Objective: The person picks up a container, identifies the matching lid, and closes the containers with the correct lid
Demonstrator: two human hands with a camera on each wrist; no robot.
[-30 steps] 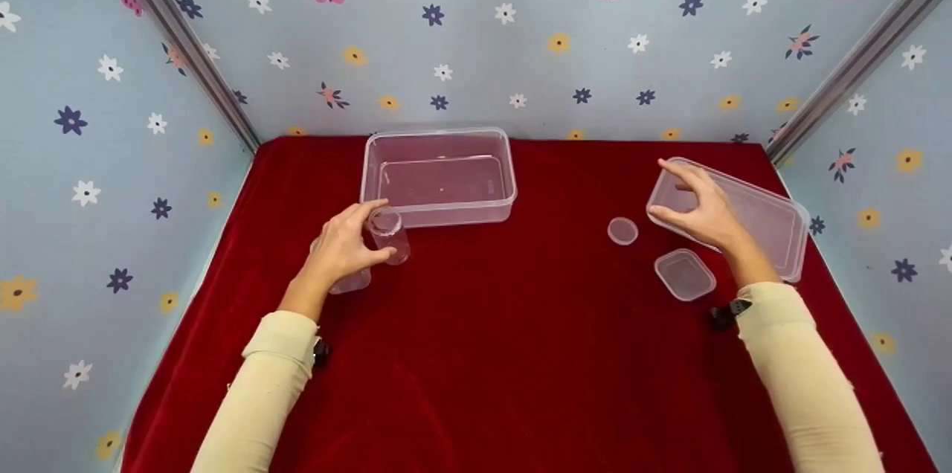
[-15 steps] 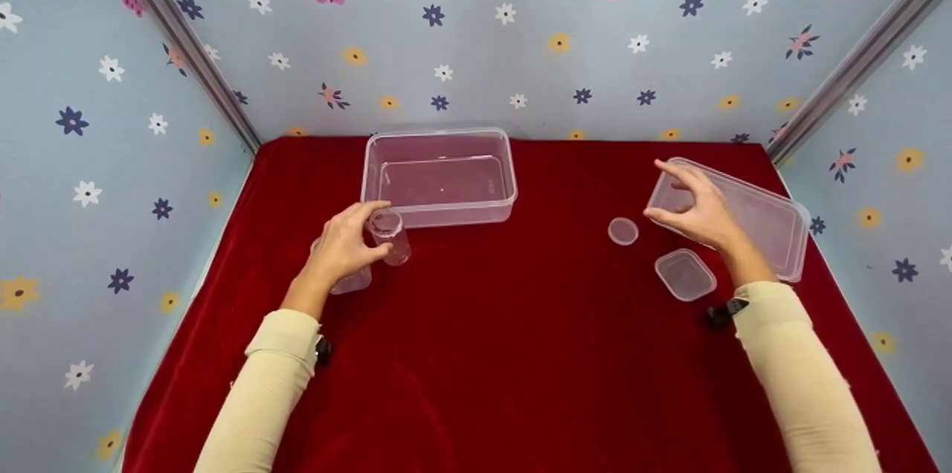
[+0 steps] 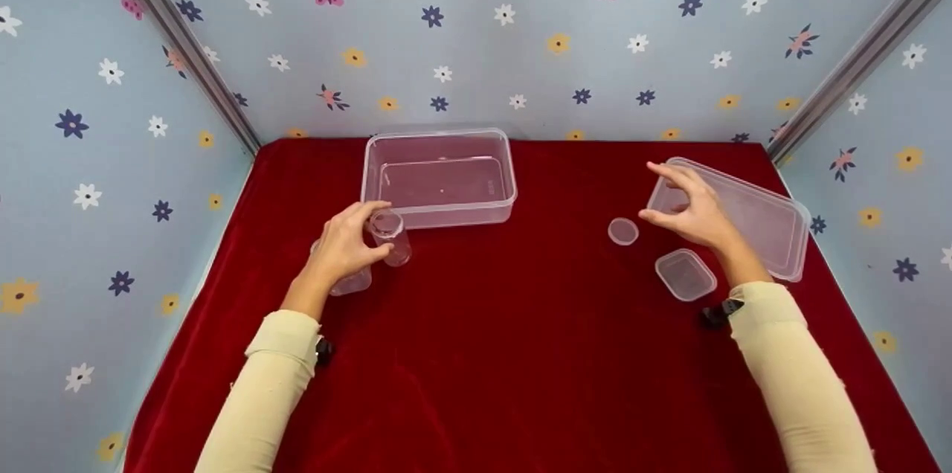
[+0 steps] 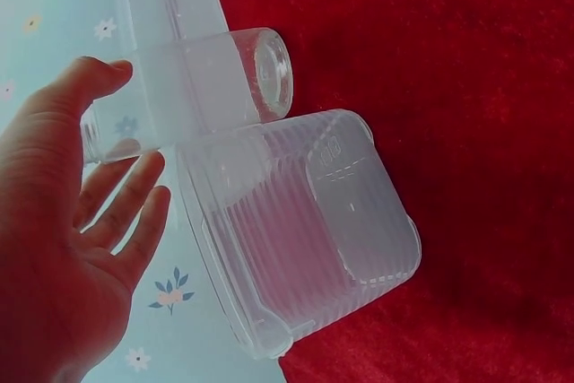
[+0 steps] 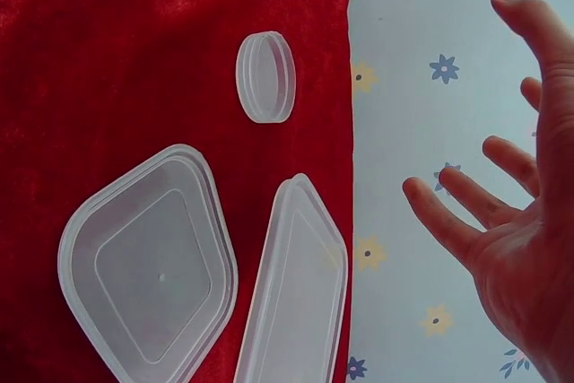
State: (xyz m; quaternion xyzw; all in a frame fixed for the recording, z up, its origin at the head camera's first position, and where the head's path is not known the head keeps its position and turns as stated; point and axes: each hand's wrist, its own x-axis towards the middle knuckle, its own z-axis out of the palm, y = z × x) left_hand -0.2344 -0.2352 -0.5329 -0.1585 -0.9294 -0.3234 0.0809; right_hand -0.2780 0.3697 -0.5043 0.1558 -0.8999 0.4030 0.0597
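My left hand holds a clear cylindrical plastic jar between thumb and fingers near its open top. In the left wrist view the jar stands beside a small ribbed rectangular container, which my hand partly covers in the head view. My right hand, fingers spread and holding nothing, hovers over the left end of a large rectangular lid. A small round lid lies just left of its thumb. Nearer to me is a small rectangular lid; both small lids appear in the right wrist view.
A large clear rectangular container stands open at the back, just beyond the jar. Red velvet cloth covers the table. Flower-patterned walls enclose the back and both sides, with metal posts at the corners.
My right hand has shifted slightly left over the large lid, towards the round lid. My left hand and the jar have barely moved.
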